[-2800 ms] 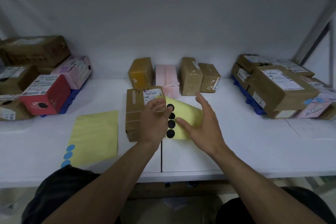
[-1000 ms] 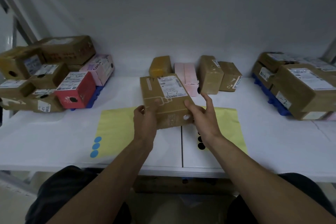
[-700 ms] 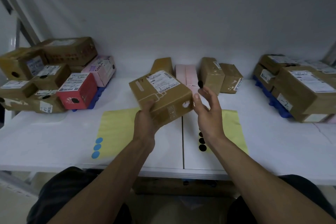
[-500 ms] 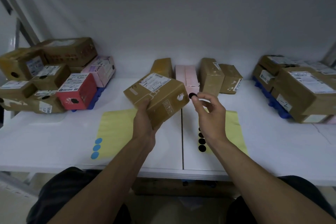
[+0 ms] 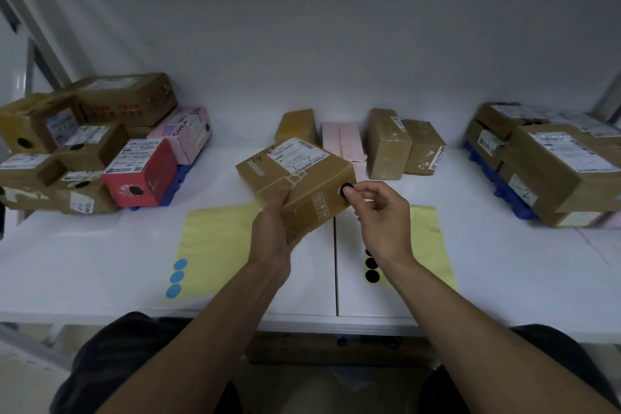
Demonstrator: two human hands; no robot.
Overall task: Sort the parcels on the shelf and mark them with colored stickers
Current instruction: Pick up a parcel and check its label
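Note:
My left hand [image 5: 271, 232] grips a brown parcel [image 5: 295, 175] from below and holds it tilted above the white shelf [image 5: 74, 259]; its label with a handwritten "1-2" faces up. My right hand [image 5: 379, 217] has its fingers curled, and its thumb and forefinger hold a black round sticker [image 5: 346, 189] against the parcel's right side face. Under my hands lie two yellow backing sheets: the left one [image 5: 215, 245] carries three blue stickers [image 5: 177, 276], and the right one [image 5: 431, 245] carries black stickers [image 5: 372, 270], partly hidden by my right wrist.
A stack of parcels [image 5: 100, 151] with black stickers, one of them red, sits on a blue pallet at the left. Another stack [image 5: 551, 168] fills the right end. Several unsorted parcels [image 5: 388, 144] stand against the back wall, among them a pink one [image 5: 342, 144].
I put down the black-sticker sheet, lifted the parcel with both hands and turned it left. My right hand let go and brought the black sticker onto the parcel's side.

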